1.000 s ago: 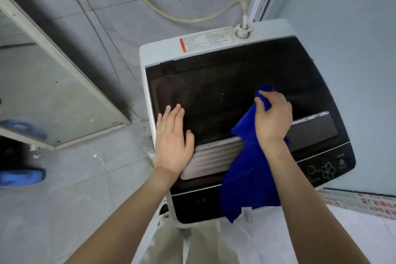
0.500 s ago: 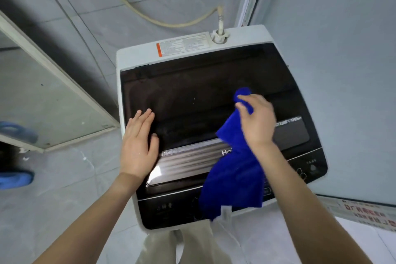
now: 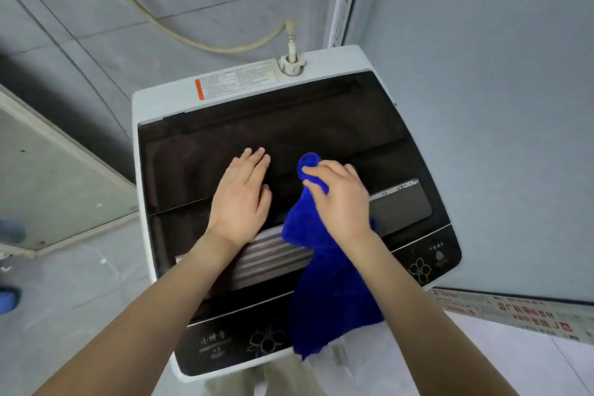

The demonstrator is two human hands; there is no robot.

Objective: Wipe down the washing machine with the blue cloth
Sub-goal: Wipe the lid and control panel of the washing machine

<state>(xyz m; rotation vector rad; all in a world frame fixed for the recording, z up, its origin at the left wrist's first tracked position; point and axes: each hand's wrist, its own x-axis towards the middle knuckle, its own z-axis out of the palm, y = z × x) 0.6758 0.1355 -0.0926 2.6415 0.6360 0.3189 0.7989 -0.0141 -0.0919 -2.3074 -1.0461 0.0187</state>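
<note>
Grey tiled corner, pale wall on the right, a cream hose point(image 3: 180, 32) looping down to the inlet at the back of the white top-loading washing machine point(image 3: 321, 72). On its dark glass lid point(image 3: 209, 145), left hand point(image 3: 241, 199) laid flat, fingers straight and close together, gripping nothing — bracing, most likely. Just beside it, right hand point(image 3: 344, 202) with fingers and thumb curled round a bunched top corner of the blue cloth point(image 3: 334, 296); rest of the fabric trailing down over the ribbed silver strip point(image 3: 273, 254) and the control panel point(image 3: 225, 344), hanging off the front edge. Judged as the wiping of the lid under way or about to start, with only a small wad of cloth touching the glass. Next move probably calls for more fabric gathered under the palm, firm downward pressure, and broad strokes across the lid toward the back and sides — left hand shifted clear of the path, loose tail kept from dragging on the buttons.
</note>
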